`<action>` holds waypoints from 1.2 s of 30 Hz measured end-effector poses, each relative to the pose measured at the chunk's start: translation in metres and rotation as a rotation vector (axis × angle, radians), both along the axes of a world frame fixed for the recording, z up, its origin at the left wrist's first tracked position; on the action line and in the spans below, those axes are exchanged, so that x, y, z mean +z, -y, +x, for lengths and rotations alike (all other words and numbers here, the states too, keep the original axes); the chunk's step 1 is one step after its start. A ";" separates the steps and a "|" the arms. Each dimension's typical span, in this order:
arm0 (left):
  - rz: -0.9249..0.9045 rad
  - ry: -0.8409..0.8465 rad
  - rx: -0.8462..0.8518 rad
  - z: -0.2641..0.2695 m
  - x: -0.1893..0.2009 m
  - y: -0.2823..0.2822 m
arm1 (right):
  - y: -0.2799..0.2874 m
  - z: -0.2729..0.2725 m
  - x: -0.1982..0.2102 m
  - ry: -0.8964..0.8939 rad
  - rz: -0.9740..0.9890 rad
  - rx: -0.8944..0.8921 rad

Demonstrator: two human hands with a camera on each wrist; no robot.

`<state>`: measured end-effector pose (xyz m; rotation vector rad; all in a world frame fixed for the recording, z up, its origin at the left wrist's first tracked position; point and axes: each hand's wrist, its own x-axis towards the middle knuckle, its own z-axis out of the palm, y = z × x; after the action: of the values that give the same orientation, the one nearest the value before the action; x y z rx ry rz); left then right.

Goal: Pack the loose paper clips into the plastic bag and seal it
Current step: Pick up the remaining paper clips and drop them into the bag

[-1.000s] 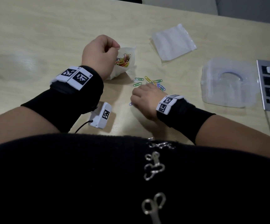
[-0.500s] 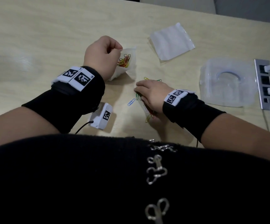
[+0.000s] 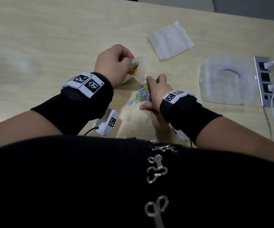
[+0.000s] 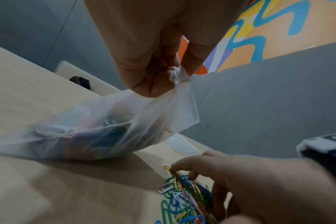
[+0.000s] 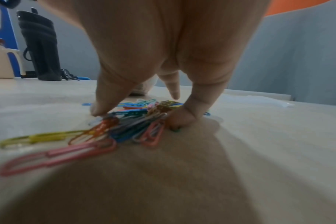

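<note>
The left hand (image 4: 153,50) pinches the plastic bag (image 4: 98,130) by its mouth, fingers curled. The right hand (image 3: 157,94) rakes the loose paper clips (image 5: 128,121) on the tabletop (image 3: 50,46), fingers spread and bent. Only the left wrist view shows clips through the bag's side.

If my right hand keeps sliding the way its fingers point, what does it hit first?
Probably the plastic bag that the left hand holds open: the right hand points up the table toward it, past the loose paper clips. Depth is uncertain.
</note>
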<state>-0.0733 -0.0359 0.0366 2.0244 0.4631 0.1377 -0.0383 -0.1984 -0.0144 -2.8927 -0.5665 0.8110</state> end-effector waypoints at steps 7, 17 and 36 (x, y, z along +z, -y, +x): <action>0.015 0.004 -0.014 0.000 -0.001 0.002 | 0.015 0.002 -0.002 0.129 0.121 0.134; -0.012 -0.001 -0.078 0.003 0.004 0.016 | 0.021 0.010 0.006 0.164 0.106 0.112; -0.037 -0.054 -0.097 0.011 0.005 0.022 | -0.002 0.034 0.092 -0.365 0.789 -0.651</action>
<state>-0.0624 -0.0577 0.0417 2.0142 0.3978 0.0150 -0.0044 -0.1963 0.0778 -1.9422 0.1013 0.7445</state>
